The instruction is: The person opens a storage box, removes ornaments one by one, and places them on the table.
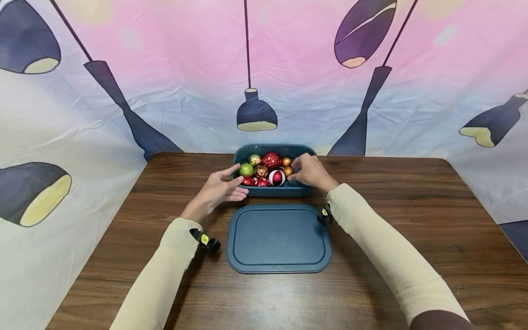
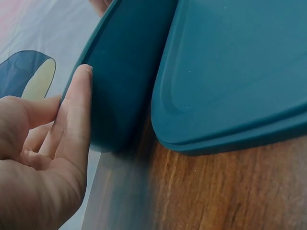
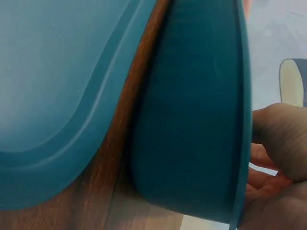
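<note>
A dark teal rectangular box (image 1: pixel 274 192) stands at the far edge of the table, filled with red, green, gold and orange Christmas ball ornaments (image 1: pixel 271 160). My left hand (image 1: pixel 216 188) holds the box's left end, its thumb near the rim and a finger (image 2: pixel 76 103) along the outer wall. Inside the box's right end, my right hand (image 1: pixel 311 172) has its thumb and fingertips around an orange ball ornament (image 1: pixel 288 171). From the right wrist, the box wall (image 3: pixel 196 115) hides those fingertips. A red-and-white striped ball (image 1: pixel 277 178) lies just left of them.
The box's flat teal lid (image 1: pixel 279 238) lies on the brown wooden table (image 1: pixel 412 197), right in front of the box, between my forearms. Behind the table hangs a cloth backdrop (image 1: pixel 198 91) with printed lamps, close to the box's back.
</note>
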`<control>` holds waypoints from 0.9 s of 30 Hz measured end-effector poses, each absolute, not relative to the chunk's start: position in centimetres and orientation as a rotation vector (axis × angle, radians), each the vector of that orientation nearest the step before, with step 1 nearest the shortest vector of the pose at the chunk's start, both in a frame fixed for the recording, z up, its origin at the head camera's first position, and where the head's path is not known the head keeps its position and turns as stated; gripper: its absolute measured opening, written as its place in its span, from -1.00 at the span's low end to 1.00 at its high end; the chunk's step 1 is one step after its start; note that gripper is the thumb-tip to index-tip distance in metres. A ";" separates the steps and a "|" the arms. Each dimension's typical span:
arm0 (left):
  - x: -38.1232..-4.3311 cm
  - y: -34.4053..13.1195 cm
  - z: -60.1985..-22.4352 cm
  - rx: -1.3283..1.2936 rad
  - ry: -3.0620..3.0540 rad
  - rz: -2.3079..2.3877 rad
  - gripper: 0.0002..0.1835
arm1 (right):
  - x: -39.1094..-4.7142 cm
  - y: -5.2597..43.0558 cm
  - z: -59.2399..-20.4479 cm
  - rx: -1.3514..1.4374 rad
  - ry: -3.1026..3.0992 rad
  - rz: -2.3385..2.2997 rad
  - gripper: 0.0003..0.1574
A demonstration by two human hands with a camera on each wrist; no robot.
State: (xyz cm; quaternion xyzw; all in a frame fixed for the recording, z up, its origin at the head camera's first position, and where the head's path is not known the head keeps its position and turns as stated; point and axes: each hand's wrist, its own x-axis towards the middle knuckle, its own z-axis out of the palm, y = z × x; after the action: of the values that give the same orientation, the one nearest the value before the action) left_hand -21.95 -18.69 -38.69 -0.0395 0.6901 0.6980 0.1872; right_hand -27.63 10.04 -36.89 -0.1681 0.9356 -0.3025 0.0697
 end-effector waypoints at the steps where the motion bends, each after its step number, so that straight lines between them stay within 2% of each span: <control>1: -22.0 -18.7 -38.7 -0.111 1.934 1.966 -0.31 | -27.7 9.9 -37.0 -0.498 2.818 -0.901 -0.46; 27: -21.6 -18.5 -38.3 -0.192 1.826 2.038 -0.29 | -28.3 8.8 -37.7 -0.465 2.836 -0.872 -0.52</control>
State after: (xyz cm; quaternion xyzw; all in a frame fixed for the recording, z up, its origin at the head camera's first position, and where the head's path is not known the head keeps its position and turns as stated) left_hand -21.56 -18.50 -38.28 -0.0686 0.6527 0.7281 0.1979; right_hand -28.26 8.84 -37.67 -0.1543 0.9421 -0.2897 0.0691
